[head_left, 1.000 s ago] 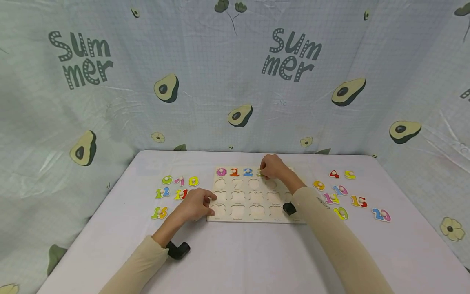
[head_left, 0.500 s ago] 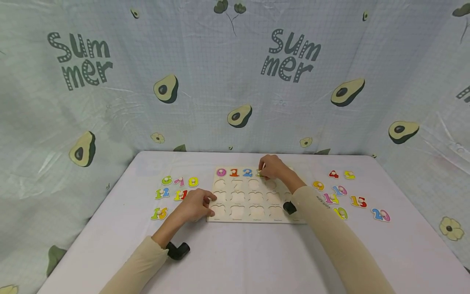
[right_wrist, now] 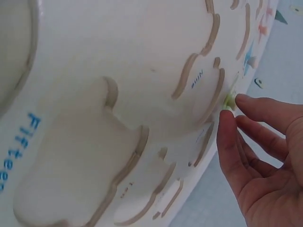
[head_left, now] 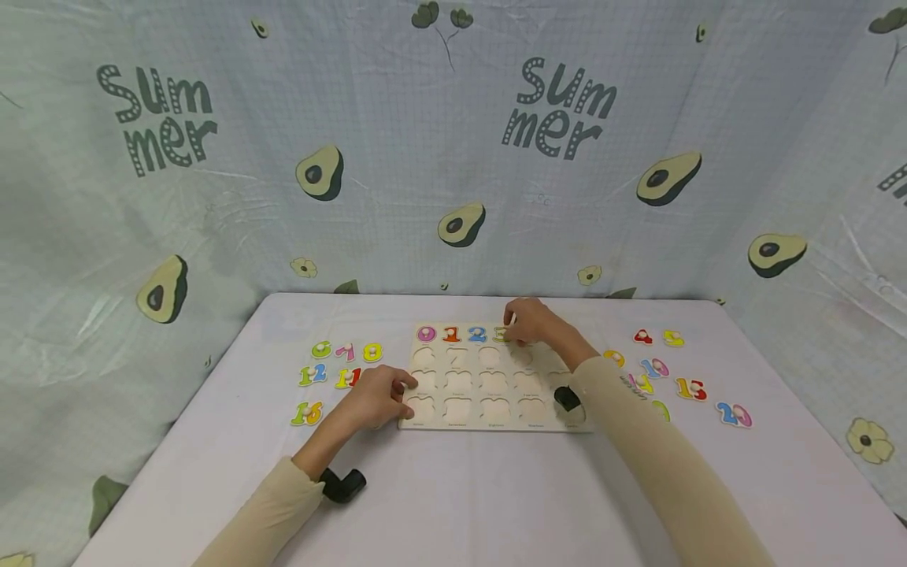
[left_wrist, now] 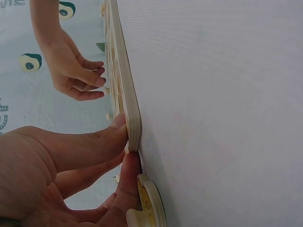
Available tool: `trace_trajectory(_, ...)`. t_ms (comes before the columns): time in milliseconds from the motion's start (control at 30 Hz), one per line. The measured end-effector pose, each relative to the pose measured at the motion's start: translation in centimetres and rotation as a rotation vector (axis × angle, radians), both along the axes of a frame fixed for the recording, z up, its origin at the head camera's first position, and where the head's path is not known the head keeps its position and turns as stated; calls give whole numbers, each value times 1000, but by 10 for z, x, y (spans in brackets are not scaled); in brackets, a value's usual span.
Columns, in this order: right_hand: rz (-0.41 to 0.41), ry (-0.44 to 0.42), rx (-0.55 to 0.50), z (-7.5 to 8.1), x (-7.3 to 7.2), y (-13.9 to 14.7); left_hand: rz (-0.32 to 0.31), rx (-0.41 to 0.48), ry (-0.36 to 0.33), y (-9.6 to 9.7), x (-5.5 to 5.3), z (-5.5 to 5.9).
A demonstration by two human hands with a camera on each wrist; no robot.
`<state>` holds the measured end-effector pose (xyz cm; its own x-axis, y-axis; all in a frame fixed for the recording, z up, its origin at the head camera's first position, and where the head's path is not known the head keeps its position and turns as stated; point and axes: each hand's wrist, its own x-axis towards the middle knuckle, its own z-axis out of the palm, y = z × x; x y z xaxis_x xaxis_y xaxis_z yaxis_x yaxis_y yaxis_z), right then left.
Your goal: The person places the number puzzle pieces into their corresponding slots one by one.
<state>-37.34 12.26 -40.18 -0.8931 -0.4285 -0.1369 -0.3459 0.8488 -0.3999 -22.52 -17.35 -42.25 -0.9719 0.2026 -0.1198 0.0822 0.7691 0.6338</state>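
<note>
"Where is the yellow-green wooden numeral 3 (head_left: pixel 499 334)?"
"In the pale wooden number board's (head_left: pixel 476 386) top row. The right hand's (head_left: pixel 533 321) thumb and forefinger stand parted, released, just beside its knob. The left hand (head_left: pixel 375 398) grips the board's left edge."
"Legible writing?"
"Board: 'Fifteen', 'Nine'. Pale avocado-print backdrop (head_left: pixel 397 118): 'Summer', twice."

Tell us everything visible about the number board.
The number board, rectangular and pale, looks like layered wood. It lies flat on the table, with number-shaped recesses and printed words like "Fifteen". The 0, 1 and 2 sit in its far row. The left hand touches its left edge; the right hand is by the 3.
</note>
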Motion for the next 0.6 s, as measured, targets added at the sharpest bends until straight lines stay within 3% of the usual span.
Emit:
trace_trajectory(200, 0, -41, -34, 9, 3, 7, -14, 7, 7, -1, 1, 1)
trace_trajectory(600, 79, 9, -72, 31, 8, 21, -17, -3, 3, 0, 0, 1)
